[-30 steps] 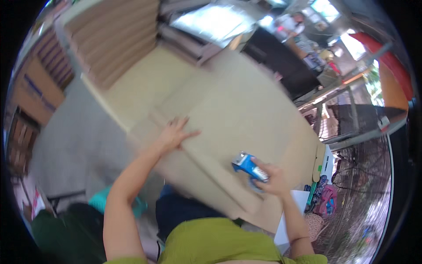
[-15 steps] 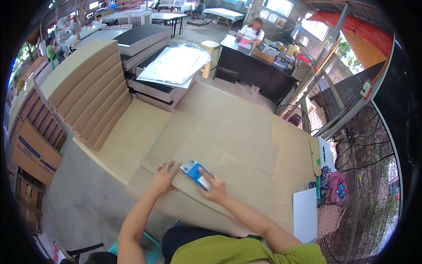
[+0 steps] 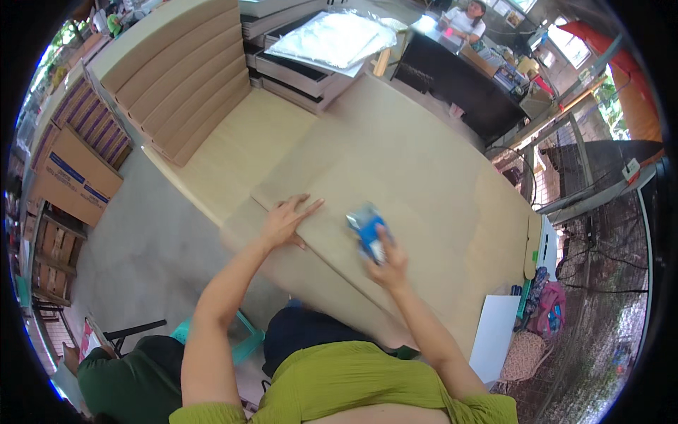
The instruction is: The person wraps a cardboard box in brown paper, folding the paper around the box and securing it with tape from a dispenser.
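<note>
A large brown cardboard sheet lies in front of me on the pale table, with a fold or overlapping edge running diagonally near my body. My left hand rests on the cardboard beside this edge, fingers spread, holding nothing. To its right, my right hand grips a blue block-shaped tool with a silvery front end, which looks like a tape dispenser. It is blurred by motion, and I cannot tell whether it touches the cardboard.
Folded brown cartons are stacked at the table's far left. Beside them, clear plastic packs top black-and-white stacks. A white board lies at the right edge near bags. A person in dark green is close at my lower left. Another person sits at a far desk.
My view has tilted downward. The right hand has carried the blue tool away from the left hand, to the right. The left hand's fingers have spread wider on the cardboard.
</note>
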